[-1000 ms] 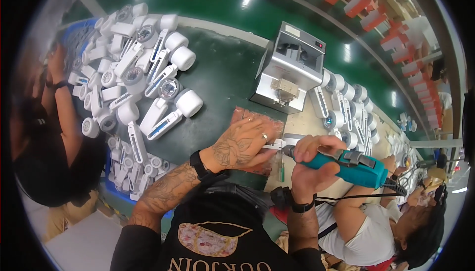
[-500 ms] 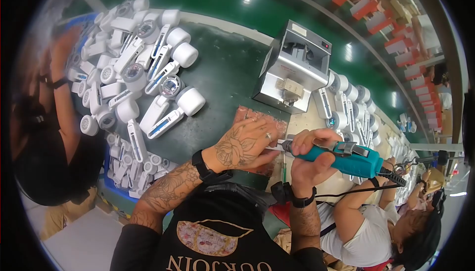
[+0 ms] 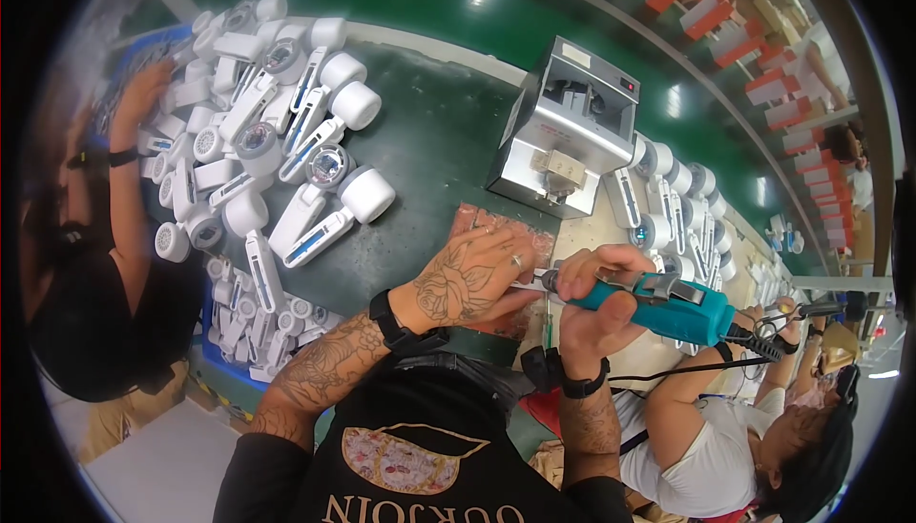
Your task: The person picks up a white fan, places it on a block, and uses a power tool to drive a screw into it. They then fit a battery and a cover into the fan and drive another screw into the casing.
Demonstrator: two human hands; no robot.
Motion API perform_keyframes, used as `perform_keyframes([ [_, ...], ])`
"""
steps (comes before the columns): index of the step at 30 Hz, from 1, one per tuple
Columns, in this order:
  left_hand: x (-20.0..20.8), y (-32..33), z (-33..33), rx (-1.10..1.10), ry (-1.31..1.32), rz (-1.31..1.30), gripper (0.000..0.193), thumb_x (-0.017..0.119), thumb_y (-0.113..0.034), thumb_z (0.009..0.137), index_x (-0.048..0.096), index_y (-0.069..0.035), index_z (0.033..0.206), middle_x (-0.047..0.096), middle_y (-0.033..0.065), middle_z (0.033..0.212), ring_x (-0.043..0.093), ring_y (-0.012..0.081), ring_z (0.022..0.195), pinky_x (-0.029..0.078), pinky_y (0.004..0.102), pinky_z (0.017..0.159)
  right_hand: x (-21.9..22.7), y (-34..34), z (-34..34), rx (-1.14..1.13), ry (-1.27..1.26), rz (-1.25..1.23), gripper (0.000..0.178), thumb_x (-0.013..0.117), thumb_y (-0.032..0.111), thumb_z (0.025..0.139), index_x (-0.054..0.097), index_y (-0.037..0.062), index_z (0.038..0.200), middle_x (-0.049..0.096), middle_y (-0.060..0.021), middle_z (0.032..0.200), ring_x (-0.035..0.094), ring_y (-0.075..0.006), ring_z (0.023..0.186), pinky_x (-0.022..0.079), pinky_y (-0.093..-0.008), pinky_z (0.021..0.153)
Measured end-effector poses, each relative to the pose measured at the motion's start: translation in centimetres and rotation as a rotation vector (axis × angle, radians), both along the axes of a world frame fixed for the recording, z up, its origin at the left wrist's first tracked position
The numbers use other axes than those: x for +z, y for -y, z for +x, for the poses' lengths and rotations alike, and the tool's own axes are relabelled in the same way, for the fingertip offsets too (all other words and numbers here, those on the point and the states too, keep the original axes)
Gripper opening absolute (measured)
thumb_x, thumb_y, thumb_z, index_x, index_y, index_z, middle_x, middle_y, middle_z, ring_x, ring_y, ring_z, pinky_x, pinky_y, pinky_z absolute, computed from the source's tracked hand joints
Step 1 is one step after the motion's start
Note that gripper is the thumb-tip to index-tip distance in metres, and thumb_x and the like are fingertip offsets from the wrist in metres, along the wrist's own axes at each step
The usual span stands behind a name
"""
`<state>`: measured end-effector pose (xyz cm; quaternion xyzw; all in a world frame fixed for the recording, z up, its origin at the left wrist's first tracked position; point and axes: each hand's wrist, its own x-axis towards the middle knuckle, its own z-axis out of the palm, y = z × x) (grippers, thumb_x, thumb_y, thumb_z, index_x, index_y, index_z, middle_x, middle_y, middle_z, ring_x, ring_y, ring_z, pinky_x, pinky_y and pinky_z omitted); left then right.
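My right hand (image 3: 599,305) is wrapped round a teal electric screwdriver (image 3: 676,310), held nearly level with its tip pointing left. The bit reaches to the fingertips of my left hand (image 3: 474,273). That hand is palm down with curled fingers over a reddish-brown mat (image 3: 474,221). A small white edge shows between the fingers and the bit; the rest of what the left hand holds is hidden under it. To the left lie many white handheld appliance bodies (image 3: 367,195), with round heads and slim handles, some heads uncovered with wiring inside.
A grey metal box-shaped machine (image 3: 544,165) stands just beyond my hands. More white bodies (image 3: 676,213) line the bench at right. A blue crate (image 3: 221,367) of white parts sits lower left. Co-workers sit at left (image 3: 119,265) and right (image 3: 706,447). The screwdriver's black cord (image 3: 668,373) trails right.
The screwdriver and my right hand have shifted very slightly left. My left hand stays in place. At the left, the co-worker's hand has moved over the pile of white bodies.
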<state>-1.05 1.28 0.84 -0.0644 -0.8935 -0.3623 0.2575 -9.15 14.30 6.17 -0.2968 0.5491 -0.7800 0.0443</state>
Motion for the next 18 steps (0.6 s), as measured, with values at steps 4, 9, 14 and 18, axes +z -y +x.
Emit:
perform_keyframes([
  [4,0.02,0.06,-0.01,-0.026,0.008,0.029,0.03,0.078,-0.025,0.081,0.052,-0.011,0.089,0.062,0.0045,0.094,0.061,0.0271,0.089,0.049,0.0392,0.077,-0.02,0.1,-0.12,0.016,-0.025,0.006,0.066,0.062,0.06,0.092,0.049,-0.002,0.114,0.046,-0.0034,0.063,0.049,-0.0153,0.053,0.042,-0.031,0.05],
  [9,0.23,0.38,-0.08,-0.084,0.026,0.067,0.03,0.074,-0.025,0.083,0.057,-0.005,0.097,0.06,0.0103,0.093,0.061,0.0313,0.094,0.049,0.0419,0.081,-0.17,-0.06,-0.39,0.042,-0.028,-0.002,0.066,0.063,0.058,0.093,0.049,-0.0023,0.114,0.047,-0.0034,0.063,0.049,-0.015,0.052,0.043,-0.0309,0.049],
  [14,0.73,0.56,0.01,-0.099,0.078,0.055,0.029,0.074,-0.026,0.083,0.057,-0.005,0.095,0.06,0.0112,0.093,0.061,0.0329,0.095,0.05,0.0432,0.08,-0.14,-0.16,-0.39,0.059,-0.044,-0.003,0.066,0.063,0.058,0.092,0.049,-0.0023,0.115,0.046,-0.0032,0.062,0.048,-0.0148,0.052,0.042,-0.0306,0.049],
  [18,0.76,0.47,0.33,-0.079,0.107,0.067,0.028,0.074,-0.028,0.084,0.055,-0.009,0.092,0.064,0.0065,0.1,0.06,0.0305,0.1,0.045,0.0439,0.085,-0.24,-0.28,-0.32,0.048,-0.055,0.002,0.067,0.063,0.059,0.093,0.048,-0.002,0.116,0.046,-0.0032,0.063,0.049,-0.0149,0.052,0.042,-0.0307,0.05],
])
